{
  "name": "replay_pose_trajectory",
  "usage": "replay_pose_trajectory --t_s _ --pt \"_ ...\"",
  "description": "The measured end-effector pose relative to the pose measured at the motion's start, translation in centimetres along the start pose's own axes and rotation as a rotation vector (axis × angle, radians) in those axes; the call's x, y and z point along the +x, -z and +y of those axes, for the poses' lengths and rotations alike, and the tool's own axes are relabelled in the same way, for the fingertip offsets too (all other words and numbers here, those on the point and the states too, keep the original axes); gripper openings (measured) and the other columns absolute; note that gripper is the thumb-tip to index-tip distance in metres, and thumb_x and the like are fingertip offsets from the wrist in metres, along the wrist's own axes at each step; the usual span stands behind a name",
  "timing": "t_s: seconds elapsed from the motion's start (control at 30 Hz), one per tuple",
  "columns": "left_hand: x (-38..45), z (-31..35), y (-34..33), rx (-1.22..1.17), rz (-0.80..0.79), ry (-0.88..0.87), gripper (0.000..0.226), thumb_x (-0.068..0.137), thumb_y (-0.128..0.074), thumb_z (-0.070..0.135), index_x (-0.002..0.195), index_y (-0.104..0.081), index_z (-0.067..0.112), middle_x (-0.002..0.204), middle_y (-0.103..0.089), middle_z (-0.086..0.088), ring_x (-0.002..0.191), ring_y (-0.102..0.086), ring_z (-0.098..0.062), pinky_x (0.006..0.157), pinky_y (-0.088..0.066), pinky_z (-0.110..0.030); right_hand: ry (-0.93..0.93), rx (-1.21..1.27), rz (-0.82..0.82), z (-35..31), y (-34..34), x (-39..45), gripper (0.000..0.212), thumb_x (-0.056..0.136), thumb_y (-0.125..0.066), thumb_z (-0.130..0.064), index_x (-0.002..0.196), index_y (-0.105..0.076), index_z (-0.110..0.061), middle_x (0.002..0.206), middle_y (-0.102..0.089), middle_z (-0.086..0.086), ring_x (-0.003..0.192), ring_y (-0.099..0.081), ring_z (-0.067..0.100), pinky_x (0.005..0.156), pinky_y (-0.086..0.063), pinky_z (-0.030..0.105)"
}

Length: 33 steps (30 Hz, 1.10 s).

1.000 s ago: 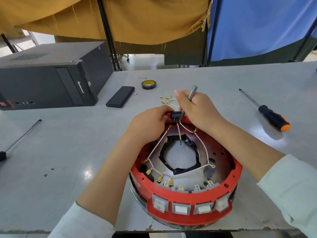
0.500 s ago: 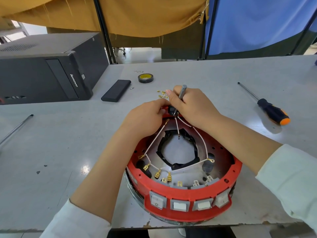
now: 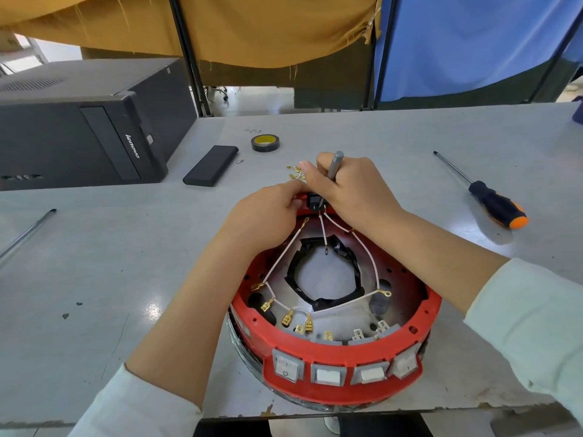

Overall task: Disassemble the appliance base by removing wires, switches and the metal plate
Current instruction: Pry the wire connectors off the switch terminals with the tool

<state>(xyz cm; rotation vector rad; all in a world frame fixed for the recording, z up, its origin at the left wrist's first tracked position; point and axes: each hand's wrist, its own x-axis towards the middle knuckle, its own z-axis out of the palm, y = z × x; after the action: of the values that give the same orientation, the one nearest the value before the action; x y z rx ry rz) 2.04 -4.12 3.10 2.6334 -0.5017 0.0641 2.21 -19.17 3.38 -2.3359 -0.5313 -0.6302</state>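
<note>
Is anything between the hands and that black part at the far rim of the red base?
Nothing visible. Both hands are already on it: the left hand holds the black part at the far rim of the red base, and the right hand works a grey tool at it. White wires trail from it toward you.

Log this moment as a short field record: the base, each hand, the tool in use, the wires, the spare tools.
base: red appliance base at near table edge, four rocker switches facing the camera
left hand: left hand grips far rim beside black connector
right hand: right hand holds grey tool, tip at the connector
wires: white wires fan inward from the connector
spare: orange-handled screwdriver lying right; tape roll beyond
</note>
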Motion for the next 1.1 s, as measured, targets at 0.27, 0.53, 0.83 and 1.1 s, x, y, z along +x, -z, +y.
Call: replay_pose_trajectory --t_s 0.27,0.53,0.83,1.1 --pt "0.0 0.1 -0.1 0.012 0.005 0.021 0.039 0.099 -0.036 0.018 0.132 -0.048 0.036 0.124 -0.061 0.002 0.112 -0.054 -0.022 0.092 -0.043 -0.038 -0.15 0.029 -0.034 0.0 -0.5 1.2 0.051 0.097 -0.045 -0.041 0.053 -0.029 -0.021 0.048 -0.03 -0.005 0.045 -0.032 0.01 0.047 -0.025 0.03" --pt "-0.1 0.1 -0.1 0.011 0.006 0.019 0.038 0.099 -0.036 0.018 0.13 -0.049 0.035 0.123 -0.061 0.002 0.111 -0.054 -0.022 0.091 -0.043 -0.038 -0.162 0.051 0.019 0.1 -0.4 0.7 0.051 0.096 -0.047 -0.039 0.053 -0.029 -0.018 0.048 -0.03 -0.004 0.046 -0.031 0.012 0.05 -0.027 0.032" --pt "-0.1 0.1 -0.1 0.022 0.016 0.021 0.031 0.099 -0.037 0.02 0.125 -0.051 0.032 0.115 -0.063 -0.001 0.104 -0.055 -0.024 0.084 -0.044 -0.036 -0.02 -0.024 -0.005 0.2 -0.1 -0.1 0.045 0.094 -0.05 -0.027 0.056 -0.026 -0.023 0.047 -0.031 -0.004 0.046 -0.033 0.014 0.05 -0.024 0.031" --pt "-0.1 0.0 -0.2 0.041 0.026 0.009 0.035 0.099 -0.036 0.018 0.129 -0.049 0.031 0.123 -0.061 -0.001 0.11 -0.054 -0.025 0.085 -0.043 -0.035 -0.042 -0.063 -0.045 0.0 -0.4 0.5 0.042 0.093 -0.048 -0.029 0.056 -0.029 -0.023 0.049 -0.035 -0.004 0.049 -0.036 0.011 0.048 -0.023 0.031"
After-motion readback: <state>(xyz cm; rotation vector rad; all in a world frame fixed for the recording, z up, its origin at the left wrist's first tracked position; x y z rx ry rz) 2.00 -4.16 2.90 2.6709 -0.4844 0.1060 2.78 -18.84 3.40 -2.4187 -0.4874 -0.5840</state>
